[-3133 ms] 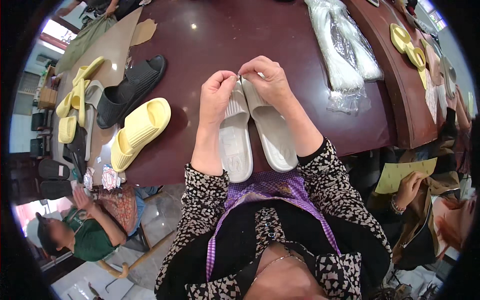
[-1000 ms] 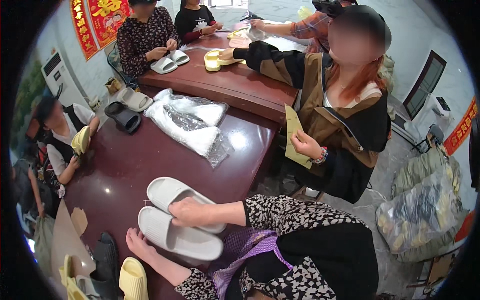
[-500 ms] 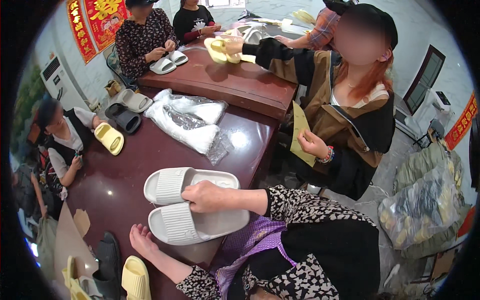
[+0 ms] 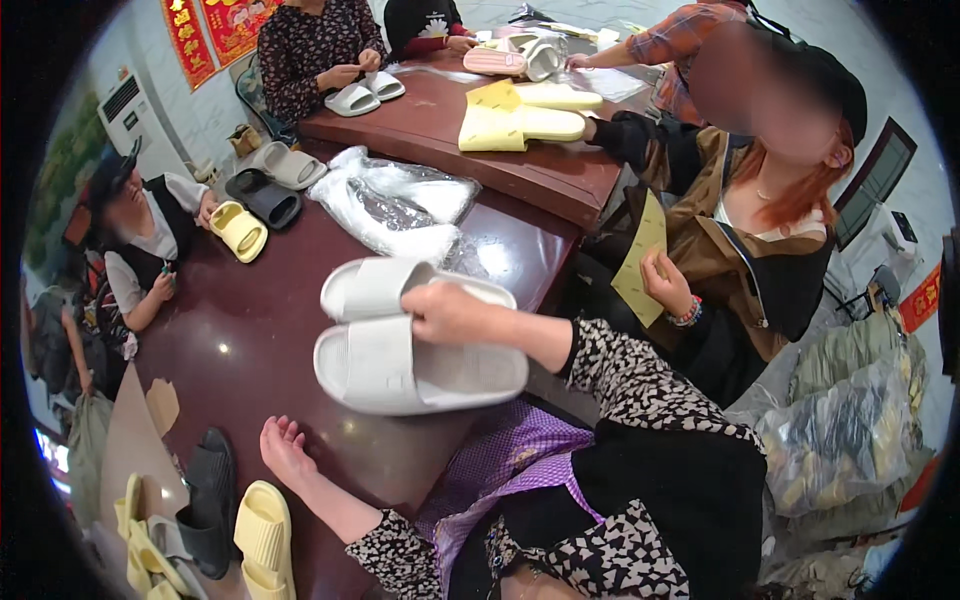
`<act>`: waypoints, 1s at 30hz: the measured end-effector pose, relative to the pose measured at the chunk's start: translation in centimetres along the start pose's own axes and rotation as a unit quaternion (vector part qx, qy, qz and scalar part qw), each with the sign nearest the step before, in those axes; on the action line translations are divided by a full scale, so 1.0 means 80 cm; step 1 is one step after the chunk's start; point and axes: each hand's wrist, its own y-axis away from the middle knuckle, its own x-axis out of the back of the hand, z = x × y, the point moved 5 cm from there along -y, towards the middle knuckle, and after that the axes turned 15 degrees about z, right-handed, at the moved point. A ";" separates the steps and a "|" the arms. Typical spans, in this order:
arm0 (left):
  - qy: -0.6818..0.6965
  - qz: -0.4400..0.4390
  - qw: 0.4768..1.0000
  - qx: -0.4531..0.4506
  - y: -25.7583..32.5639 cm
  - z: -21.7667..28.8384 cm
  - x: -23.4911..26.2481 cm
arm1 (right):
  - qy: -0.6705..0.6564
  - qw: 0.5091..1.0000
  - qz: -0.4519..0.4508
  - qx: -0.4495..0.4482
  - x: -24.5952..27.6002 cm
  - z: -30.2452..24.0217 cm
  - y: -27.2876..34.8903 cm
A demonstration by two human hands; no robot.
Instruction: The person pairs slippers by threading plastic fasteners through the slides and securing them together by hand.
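Observation:
A pair of light grey slide sandals is held side by side above the dark red table. My right hand grips both by their inner edges, near the wide straps; its fingertips are partly hidden inside the far sandal. To the lower left, my left hand rests over the tabletop with its fingers apart and nothing in them. Nearest to it are a yellow slide and a black slide at the table's left front.
A clear plastic bag of white material lies further back. Black slides and a yellow slide are near a co-worker at left. On the raised far table, another co-worker's hand reaches yellow slides; bagged goods stand at right.
My right hand has lifted the grey slides up and away, slightly right. The co-worker at right has lowered the yellow slides onto the far table. My left hand stays nearly in place.

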 end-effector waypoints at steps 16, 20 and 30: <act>0.006 -0.018 1.000 0.007 -0.023 0.007 -0.009 | 0.016 0.999 0.036 0.011 0.042 0.014 -0.154; 0.002 -0.024 1.000 0.010 -0.032 0.003 -0.010 | -0.040 0.998 -0.041 -0.014 0.011 -0.002 -0.114; 0.005 -0.038 0.999 0.010 -0.047 -0.006 -0.008 | 0.038 0.996 -0.084 -0.013 -0.020 0.063 -0.125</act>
